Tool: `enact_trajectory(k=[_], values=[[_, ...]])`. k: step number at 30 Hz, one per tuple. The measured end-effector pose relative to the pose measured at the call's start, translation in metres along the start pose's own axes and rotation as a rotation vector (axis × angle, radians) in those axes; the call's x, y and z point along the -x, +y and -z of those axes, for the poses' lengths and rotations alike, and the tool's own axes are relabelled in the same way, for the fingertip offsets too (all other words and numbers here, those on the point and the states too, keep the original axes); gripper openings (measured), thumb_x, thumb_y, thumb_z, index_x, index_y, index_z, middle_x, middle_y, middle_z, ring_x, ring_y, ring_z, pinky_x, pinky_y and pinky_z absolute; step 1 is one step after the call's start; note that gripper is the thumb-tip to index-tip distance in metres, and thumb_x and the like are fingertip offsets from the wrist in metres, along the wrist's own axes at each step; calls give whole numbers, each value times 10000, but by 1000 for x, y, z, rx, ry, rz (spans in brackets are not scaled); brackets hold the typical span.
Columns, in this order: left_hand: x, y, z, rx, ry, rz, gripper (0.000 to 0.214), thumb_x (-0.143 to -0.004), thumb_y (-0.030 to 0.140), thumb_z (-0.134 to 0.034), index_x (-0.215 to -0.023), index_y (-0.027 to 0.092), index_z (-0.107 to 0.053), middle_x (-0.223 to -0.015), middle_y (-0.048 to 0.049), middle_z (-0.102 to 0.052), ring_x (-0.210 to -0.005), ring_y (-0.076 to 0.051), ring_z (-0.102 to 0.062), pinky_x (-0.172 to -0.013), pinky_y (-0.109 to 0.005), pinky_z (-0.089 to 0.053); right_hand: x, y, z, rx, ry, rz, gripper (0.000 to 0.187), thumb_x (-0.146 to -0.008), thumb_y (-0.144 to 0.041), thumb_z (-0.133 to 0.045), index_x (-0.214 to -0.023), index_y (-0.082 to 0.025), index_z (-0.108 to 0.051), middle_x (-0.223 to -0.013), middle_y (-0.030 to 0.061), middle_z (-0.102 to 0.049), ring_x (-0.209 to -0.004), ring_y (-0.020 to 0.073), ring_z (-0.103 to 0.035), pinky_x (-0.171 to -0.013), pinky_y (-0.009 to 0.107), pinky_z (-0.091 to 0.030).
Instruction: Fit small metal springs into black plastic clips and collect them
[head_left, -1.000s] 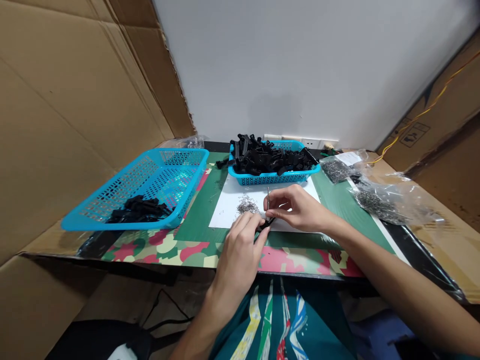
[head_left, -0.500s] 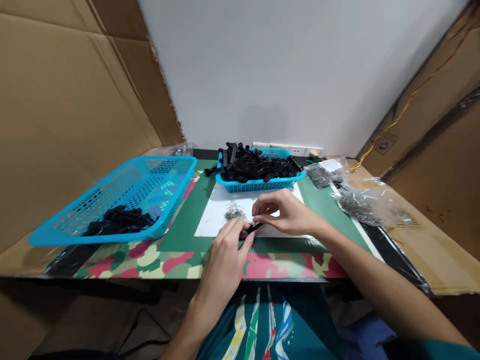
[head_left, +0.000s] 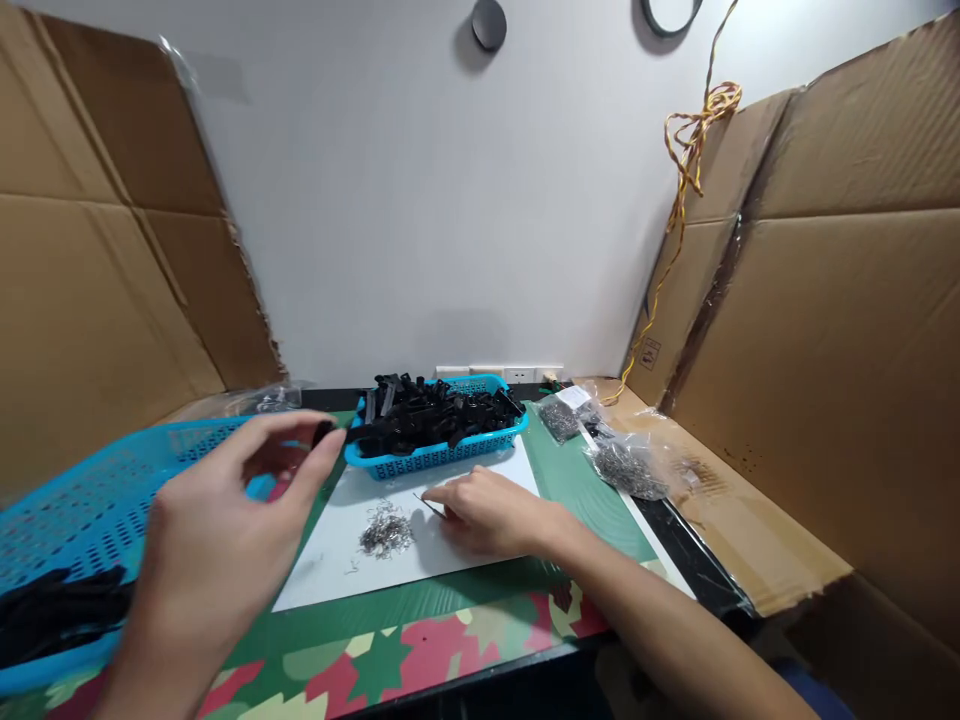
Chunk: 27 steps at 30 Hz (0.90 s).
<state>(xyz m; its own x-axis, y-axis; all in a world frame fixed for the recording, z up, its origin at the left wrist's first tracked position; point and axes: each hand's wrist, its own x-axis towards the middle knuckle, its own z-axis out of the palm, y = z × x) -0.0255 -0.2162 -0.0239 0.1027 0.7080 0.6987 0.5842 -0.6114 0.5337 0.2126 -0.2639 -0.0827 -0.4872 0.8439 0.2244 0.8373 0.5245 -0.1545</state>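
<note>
My left hand is raised above the table near the big blue basket, and its thumb and fingers pinch a small black plastic part. My right hand rests on the white sheet, fingers curled on a thin metal tool that points toward a small heap of metal springs. Behind the sheet stands a smaller blue basket heaped with black plastic parts.
Several black parts lie in the big basket at the left. Clear bags of metal springs lie at the right on the green mat. Cardboard walls stand left and right, and a yellow cable hangs down the right one.
The view has swung up and to the right. My left hand lifted the black part off the sheet and moved left toward the big basket. My right hand lowered onto the sheet.
</note>
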Motion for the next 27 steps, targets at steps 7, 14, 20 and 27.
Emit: enact_trajectory(k=[7, 14, 20, 27], values=[[-118, 13, -73, -36, -331, 17, 287, -965, 351, -609, -1044, 161, -810, -1092, -97, -828, -1004, -264, -757, -865, -322, -565, -2, -10, -11, 54, 33, 6, 204, -990, -183, -582, -1174, -177, -670, -1017, 86, -784, -881, 232, -693, -742, 329, -350], [-181, -5, -154, -176, -729, 16, 334, -1014, 364, -679, -1278, 160, -677, -1292, -109, -690, -1098, -257, -700, -940, -453, -609, 1, -3, -7, -102, 126, -8, 214, -999, -162, -584, -1163, -169, -721, -1009, 78, -778, -885, 205, -676, -782, 308, -374], [-186, -34, -167, -239, -817, -12, 349, -1024, 368, -664, -1320, 184, -658, -1355, -114, -658, -1143, -267, -682, -959, -461, -605, 9, 34, 0, -301, 177, -245, 267, -831, -6, -563, -903, -163, -766, -854, 50, -760, -709, 149, -608, -634, 246, -347], [-168, -48, -179, -252, -770, -34, 362, -1023, 361, -667, -1338, 184, -644, -1356, -120, -655, -1145, -261, -683, -959, -469, -604, 12, 56, -14, -411, 136, -334, 115, -863, -154, -689, -891, -176, -798, -802, 33, -736, -674, 143, -596, -592, 241, -350]])
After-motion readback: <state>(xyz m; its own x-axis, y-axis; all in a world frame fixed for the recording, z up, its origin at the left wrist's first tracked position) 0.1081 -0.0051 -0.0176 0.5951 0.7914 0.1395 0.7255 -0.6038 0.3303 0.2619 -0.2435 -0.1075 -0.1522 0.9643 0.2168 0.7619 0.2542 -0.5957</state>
